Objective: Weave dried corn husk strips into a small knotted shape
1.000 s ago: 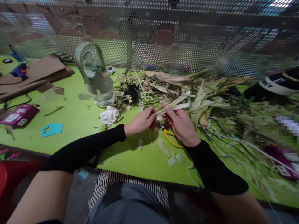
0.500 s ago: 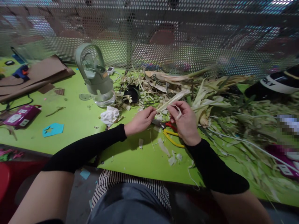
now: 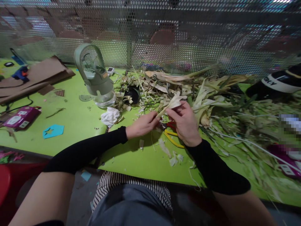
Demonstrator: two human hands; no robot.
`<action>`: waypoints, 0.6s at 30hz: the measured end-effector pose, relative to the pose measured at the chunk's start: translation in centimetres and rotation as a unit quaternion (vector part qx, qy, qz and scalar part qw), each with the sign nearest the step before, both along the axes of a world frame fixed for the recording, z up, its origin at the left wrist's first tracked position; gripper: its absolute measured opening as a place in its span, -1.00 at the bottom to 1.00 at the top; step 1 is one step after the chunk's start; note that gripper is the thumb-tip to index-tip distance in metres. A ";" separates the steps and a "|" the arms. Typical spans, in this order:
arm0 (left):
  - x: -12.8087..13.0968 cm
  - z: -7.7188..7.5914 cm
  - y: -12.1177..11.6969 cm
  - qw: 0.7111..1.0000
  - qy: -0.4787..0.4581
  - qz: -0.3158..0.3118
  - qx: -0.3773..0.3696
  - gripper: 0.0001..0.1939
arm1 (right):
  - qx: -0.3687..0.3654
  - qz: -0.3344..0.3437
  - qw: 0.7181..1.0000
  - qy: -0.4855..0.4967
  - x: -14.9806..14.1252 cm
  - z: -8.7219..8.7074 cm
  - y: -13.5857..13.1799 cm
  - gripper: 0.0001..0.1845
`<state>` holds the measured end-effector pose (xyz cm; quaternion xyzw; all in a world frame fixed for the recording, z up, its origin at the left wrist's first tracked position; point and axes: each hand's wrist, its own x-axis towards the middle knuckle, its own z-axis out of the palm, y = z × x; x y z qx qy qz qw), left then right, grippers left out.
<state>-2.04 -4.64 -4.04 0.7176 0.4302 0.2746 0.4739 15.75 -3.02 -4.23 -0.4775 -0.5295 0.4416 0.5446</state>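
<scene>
Bright green table [image 3: 77, 125] stands before a perforated metal screen [image 3: 141, 53], and its top carries many plant scraps. Both hands are busy with one pale husk piece [image 3: 174, 102], which is in the air above the near edge of the scrap heap [image 3: 162, 84]. Left hand [image 3: 141, 126] grasps its narrow end; right hand [image 3: 187, 125] pinches it nearer to the wide, spread end. As I judge, the step is separating or smoothing this piece by fingers. Such handling calls for a light pull along the fibres, with the left pinch firm, because the thin leaf could tear.

A tool with yellow and red handles [image 3: 174, 144] lies beneath and beside the right hand.

About containers: the bottle with green lid [image 3: 100, 84] stands upright; its lower part is clear, but I cannot tell if liquid is inside. At the right, the dark bottle [image 3: 275, 83] is tilted, with contents hidden. The purple pack [image 3: 22, 117] also does not show what it holds.
</scene>
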 end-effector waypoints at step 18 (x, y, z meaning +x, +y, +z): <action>-0.1 2.2 -0.6 0.999 -0.049 -0.016 0.000 -0.73 | -0.058 0.058 0.994 0.070 -0.4 1.2 -0.5 -0.43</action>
